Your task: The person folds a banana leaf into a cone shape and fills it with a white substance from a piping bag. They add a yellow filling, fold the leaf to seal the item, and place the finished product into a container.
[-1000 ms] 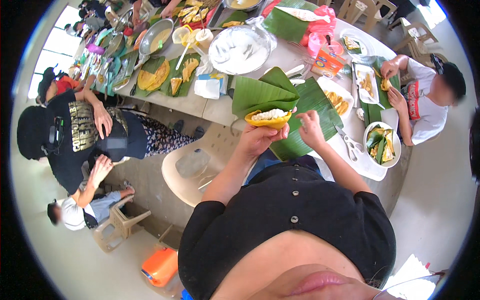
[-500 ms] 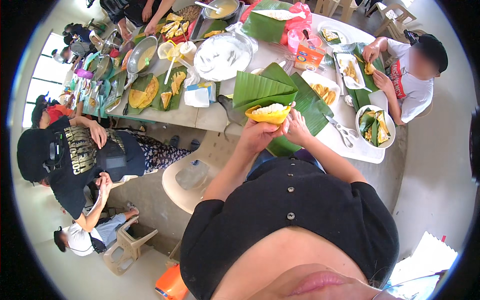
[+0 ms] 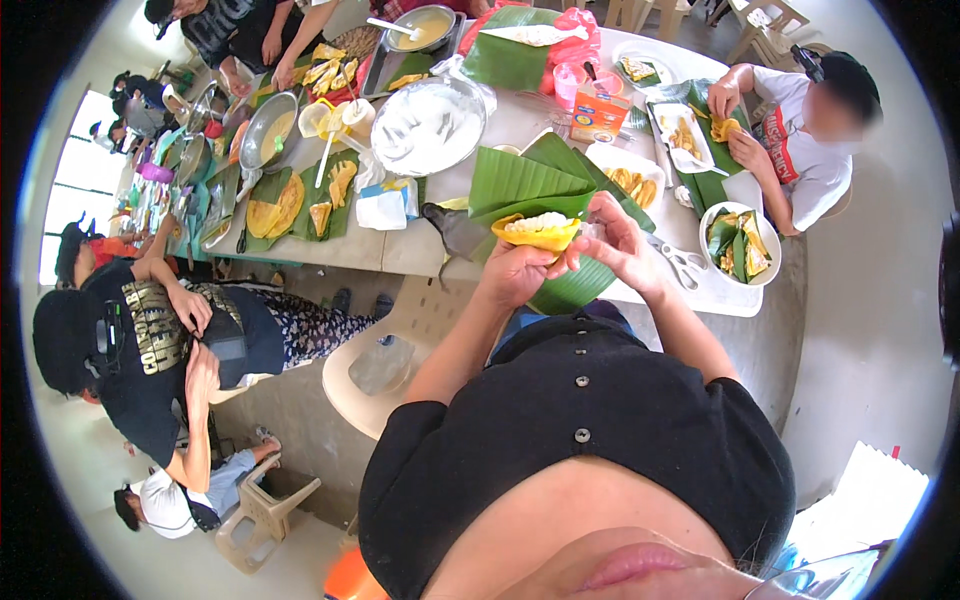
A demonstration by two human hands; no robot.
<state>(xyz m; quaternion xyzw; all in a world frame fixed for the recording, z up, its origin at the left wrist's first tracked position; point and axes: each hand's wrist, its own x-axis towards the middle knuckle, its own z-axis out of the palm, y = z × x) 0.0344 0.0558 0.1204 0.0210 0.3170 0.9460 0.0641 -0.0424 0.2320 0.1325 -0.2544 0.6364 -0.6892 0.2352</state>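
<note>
My left hand (image 3: 514, 274) is closed around a folded yellow wrapper (image 3: 538, 238), thin like a crepe, with lumpy white filling (image 3: 548, 220) showing along its open top. Beside the wrapper's right end is my right hand (image 3: 622, 240), its fingers curved and apart; whether a fingertip touches the wrapper is hard to tell. Directly behind the wrapper stands a piece of green banana leaf (image 3: 528, 182). More banana leaf (image 3: 575, 288) lies below my hands at the table edge.
Scissors (image 3: 682, 264) and a white bowl of leaf-wrapped pieces (image 3: 709, 240) sit right, near a seated person (image 3: 815, 140). A white dish of yellow rolls (image 3: 632, 184), an orange box (image 3: 600, 112) and a round floury tray (image 3: 430, 125) are farther back. A plastic chair (image 3: 365, 385) stands left.
My right hand has lifted from the wrapper's side, its fingers now higher and spread apart. My left hand still holds the wrapper. The view has shifted slightly.
</note>
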